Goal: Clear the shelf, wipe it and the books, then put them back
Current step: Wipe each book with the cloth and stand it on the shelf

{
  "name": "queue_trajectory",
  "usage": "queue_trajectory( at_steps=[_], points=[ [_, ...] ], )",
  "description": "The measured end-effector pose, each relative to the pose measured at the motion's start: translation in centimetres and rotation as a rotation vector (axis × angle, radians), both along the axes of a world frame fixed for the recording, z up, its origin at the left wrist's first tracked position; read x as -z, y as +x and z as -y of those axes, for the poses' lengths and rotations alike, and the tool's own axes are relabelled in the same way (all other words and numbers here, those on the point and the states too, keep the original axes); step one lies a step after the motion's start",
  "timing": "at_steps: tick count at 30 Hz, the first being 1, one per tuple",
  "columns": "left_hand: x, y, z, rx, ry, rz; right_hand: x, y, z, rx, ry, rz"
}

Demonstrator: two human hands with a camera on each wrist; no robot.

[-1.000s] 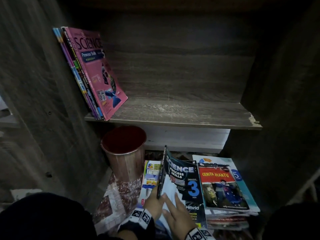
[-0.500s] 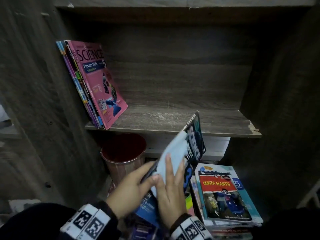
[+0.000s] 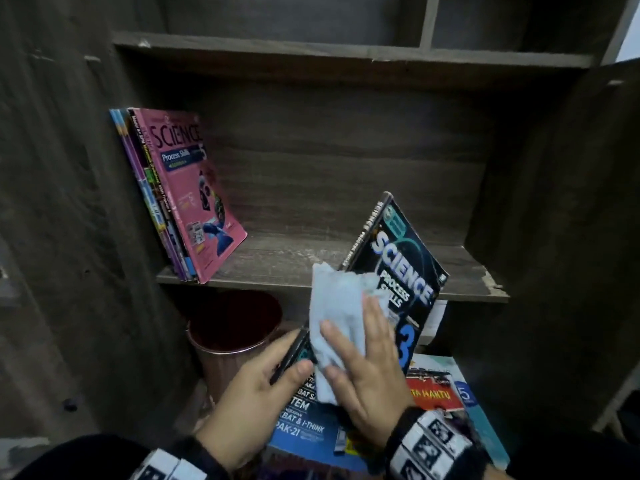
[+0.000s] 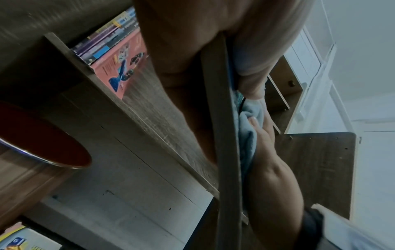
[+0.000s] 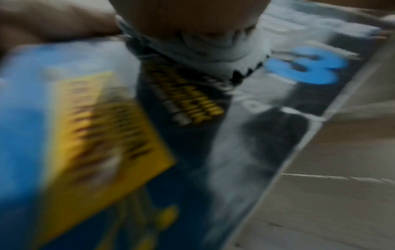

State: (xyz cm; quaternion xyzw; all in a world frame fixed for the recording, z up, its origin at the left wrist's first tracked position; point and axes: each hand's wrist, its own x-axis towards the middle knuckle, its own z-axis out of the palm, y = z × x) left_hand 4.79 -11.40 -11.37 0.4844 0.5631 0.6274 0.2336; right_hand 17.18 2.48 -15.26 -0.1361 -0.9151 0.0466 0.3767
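Head view. Lower centre of frame: left hand (image 3: 256, 386) grips the lower spine edge of a dark Science book (image 3: 398, 271), thumb on the cover, fingers curled behind. The book stands tilted, top corner leaning toward upper right, in front of the wooden shelf (image 3: 346, 261) board. Right hand (image 3: 367, 372) lies flat on the cover, fingers spread and straight, pressing a pale blue cloth (image 3: 339, 313) against it. Left on the shelf, a pink Science book (image 3: 194, 199) and several thinner ones lean against the side wall. Below the shelf, a copper-coloured bin (image 3: 232, 337). Lower right, a stack of books (image 3: 446, 396) lies flat.

Left wrist view. Thumb and fingers pinch the book's edge (image 4: 224, 118), seen edge-on down the centre. Right of it, cloth (image 4: 248, 133) bunched under the right hand's fingers (image 4: 265, 133). Pink book (image 4: 119, 67) upper left, bin (image 4: 38, 140) at left edge.

Right wrist view. Blurred. Cloth (image 5: 205, 45) at top centre under the palm, on the dark cover with a blue "3" (image 5: 307, 66). Finger spread cannot be told here.
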Motion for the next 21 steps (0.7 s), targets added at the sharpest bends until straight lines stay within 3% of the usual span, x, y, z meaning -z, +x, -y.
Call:
queue_trajectory(
  at_steps=[2, 5, 7, 9, 12, 14, 15, 21],
  points=[
    [0.1, 0.0, -0.3, 0.026, -0.023, 0.028, -0.7, -0.5, -1.8, 0.107, -0.067, -0.111],
    [-0.4, 0.0, -0.5, -0.004, 0.008, 0.098, -2.3, -0.8, -3.9, 0.25, -0.467, -0.215],
    [-0.6, 0.2, -0.8, -0.027, 0.018, 0.155, -1.6, -0.7, -3.8, 0.314, -0.619, -0.241],
    [-0.3, 0.2, -1.0, -0.037, 0.019, 0.167, 0.0, -0.8, -1.5, 0.258, -0.514, -0.101],
    [0.5, 0.2, -1.5, -0.054, 0.016, 0.122, 1.1, -0.8, 1.2, 0.01, -0.167, 0.094],
    [0.9, 0.5, -1.5, -0.032, 0.002, 0.086, 0.3, -0.9, -0.2, -0.008, 0.006, 0.033],
    [0.9, 0.8, -1.5, -0.021, -0.002, 0.049, -0.4, -0.9, -1.2, 0.021, -0.011, -0.031],
    [0.9, 1.7, -1.5, 0.032, -0.043, 0.0, -3.1, 0.8, -8.8, 0.309, -0.592, -0.349]
  ],
)
